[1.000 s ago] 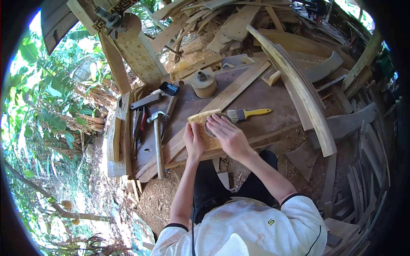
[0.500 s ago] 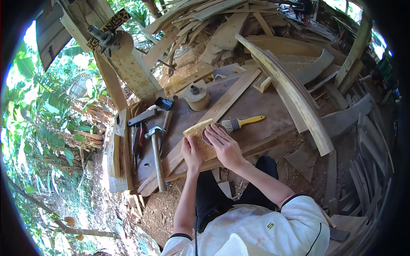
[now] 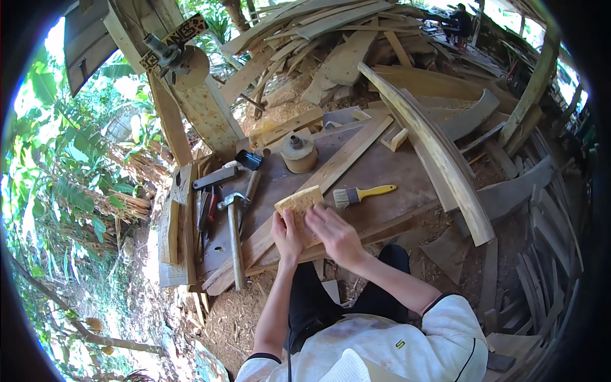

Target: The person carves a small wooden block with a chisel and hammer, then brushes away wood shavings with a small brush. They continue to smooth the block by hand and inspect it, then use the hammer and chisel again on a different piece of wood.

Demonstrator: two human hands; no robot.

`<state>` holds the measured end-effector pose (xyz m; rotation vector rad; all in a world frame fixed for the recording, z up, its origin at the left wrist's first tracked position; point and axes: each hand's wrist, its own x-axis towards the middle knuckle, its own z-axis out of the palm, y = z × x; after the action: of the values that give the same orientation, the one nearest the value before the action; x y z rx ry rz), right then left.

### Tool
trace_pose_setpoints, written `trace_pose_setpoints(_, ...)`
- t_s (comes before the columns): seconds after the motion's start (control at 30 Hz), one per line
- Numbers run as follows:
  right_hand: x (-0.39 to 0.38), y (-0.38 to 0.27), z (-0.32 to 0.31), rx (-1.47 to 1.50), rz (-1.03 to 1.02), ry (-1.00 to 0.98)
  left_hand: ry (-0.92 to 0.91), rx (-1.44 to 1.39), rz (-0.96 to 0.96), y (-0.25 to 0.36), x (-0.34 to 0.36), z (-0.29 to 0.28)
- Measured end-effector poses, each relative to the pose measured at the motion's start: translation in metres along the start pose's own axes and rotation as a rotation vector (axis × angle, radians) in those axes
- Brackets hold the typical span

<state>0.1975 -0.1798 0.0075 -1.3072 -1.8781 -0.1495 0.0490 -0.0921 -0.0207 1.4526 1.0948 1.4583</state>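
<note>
Brown workbench sits below wood block near its six o'clock edge, left hand pinching the block, blurred right hand at four o'clock, grip unclear, brush at three, hammer at eight.

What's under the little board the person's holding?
A long plank shows past both sides of the little board. Whatever is directly underneath is covered, so I can't tell if the two touch.

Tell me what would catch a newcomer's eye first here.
Probably the pale wooden piece in the left hand, with the blurred right hand at its right side, by the workbench's near edge. Then the yellow-handled paintbrush lying to its right, and the big heap of wooden boards beyond the workbench.
</note>
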Motion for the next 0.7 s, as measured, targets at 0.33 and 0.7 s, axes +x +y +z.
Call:
trace_pose_setpoints(0.33,0.004,0.006,0.002,0.161,0.173,0.037,-0.132,-0.066,-0.074,0.006,-0.005,-0.007)
trace_pose_setpoints(0.7,-0.012,-0.009,0.0,0.735,0.538,0.122,-0.433,-0.381,0.053,-0.011,-0.009,-0.002)
